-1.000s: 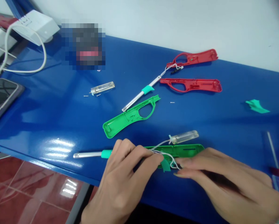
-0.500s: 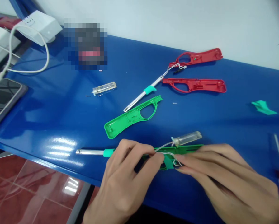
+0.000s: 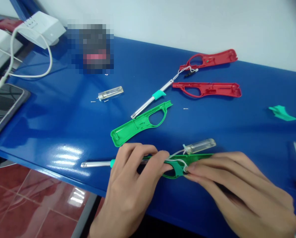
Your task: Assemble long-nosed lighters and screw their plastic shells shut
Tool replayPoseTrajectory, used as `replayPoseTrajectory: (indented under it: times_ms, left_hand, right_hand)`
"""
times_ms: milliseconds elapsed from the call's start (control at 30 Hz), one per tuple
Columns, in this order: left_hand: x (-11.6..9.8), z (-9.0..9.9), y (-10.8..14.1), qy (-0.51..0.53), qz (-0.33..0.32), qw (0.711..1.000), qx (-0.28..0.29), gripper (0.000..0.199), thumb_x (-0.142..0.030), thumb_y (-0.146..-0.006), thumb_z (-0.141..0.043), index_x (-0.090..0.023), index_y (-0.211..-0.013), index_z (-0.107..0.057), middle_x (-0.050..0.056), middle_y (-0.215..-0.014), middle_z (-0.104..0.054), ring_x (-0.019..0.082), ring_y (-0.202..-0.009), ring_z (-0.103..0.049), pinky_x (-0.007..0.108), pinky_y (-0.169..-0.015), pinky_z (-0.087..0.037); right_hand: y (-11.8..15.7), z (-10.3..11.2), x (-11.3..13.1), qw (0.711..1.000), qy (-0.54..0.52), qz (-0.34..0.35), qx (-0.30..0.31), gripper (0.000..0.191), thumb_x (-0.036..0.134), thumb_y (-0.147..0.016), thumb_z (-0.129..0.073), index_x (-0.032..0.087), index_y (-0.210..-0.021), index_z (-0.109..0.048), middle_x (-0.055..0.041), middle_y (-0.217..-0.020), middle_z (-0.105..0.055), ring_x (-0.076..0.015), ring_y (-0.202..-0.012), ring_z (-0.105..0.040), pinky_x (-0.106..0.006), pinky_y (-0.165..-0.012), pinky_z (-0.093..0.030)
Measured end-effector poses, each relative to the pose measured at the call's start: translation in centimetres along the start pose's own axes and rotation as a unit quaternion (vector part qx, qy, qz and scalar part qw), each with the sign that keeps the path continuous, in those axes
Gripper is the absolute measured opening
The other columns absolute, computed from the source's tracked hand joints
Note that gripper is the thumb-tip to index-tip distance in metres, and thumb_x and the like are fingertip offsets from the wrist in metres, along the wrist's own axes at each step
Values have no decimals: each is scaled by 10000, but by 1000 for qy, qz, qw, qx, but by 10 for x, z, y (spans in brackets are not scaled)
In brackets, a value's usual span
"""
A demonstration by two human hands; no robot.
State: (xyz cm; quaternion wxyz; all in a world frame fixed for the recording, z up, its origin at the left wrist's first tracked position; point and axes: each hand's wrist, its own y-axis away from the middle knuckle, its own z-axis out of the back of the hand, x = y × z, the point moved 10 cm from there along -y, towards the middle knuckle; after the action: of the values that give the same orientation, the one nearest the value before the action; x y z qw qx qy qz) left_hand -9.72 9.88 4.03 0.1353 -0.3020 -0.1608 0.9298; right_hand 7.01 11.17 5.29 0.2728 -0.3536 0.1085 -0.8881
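My left hand [image 3: 135, 178] is closed around the front of a green lighter casing half [image 3: 199, 160], where a silver metal tube [image 3: 94, 164] with teal tape sticks out to the left. My right hand [image 3: 232, 185] covers the casing's rear part; its thumb and fingertips pinch the end of a thin white wire [image 3: 179, 161] beside the trigger opening. Whatever lies under those fingertips is hidden. A teal trigger piece [image 3: 179, 168] shows between the hands. Just behind the casing lies a clear fuel tank [image 3: 201, 146], with a pale tube leading toward my left fingers.
Beyond my hands lie another green casing half [image 3: 140, 124], two red casing halves [image 3: 209, 90], a second metal tube [image 3: 148, 104] with wires, another clear tank [image 3: 112, 93] and small screws [image 3: 185, 108]. Teal tape [image 3: 281, 113] is at right; a phone [image 3: 5, 109] and white cable [image 3: 50, 56] at left.
My left hand has shifted slightly left and its fingertips have drawn back, showing more of the trigger opening. The right fingertips have brought the wire end closer in against the casing.
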Motion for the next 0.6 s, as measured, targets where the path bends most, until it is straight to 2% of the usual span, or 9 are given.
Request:
replayPoseTrajectory:
  times_ms: [67,267,367,600]
  left_hand:
    - [1,-2,-1,-5,0,1000,-1,156,-155,-1072,-693,-190,-1221,-723,47,-1058,-711,195,-988,-591,326,-859,-502]
    - [0,0,-2,-12,-9,1000,-18,90,-186,-1070,-706,-181,-1149,-750,29,-1022,-724,179,-936,-621,325,-806,-481]
    - [0,0,-1,-6,-3,1000,-16,89,-190,-1081,-691,-192,-1147,-752,24,-1026,-727,179,-928,-618,328,-804,-475]
    - [4,-4,0,9,27,1000,-3,131,-210,-1118,-623,-226,-1126,-753,23,-1017,-728,189,-930,-610,337,-786,-484]
  right_hand:
    - [1,-1,1,1000,1,6,1,210,57,-987,-728,251,-1055,-771,29,-1008,-801,-169,-961,-721,-323,-845,-595]
    - [1,-4,2,1000,1,19,10,181,67,-1002,-724,232,-1066,-765,18,-1027,-795,-157,-983,-709,-319,-902,-584]
    - [-2,-3,4,1000,5,27,12,125,118,-1024,-718,233,-1027,-767,28,-1009,-803,-147,-965,-718,-309,-901,-583]
    - [-2,-2,5,999,6,48,-6,186,28,-954,-735,206,-976,-784,11,-987,-809,-165,-943,-749,-318,-856,-604]
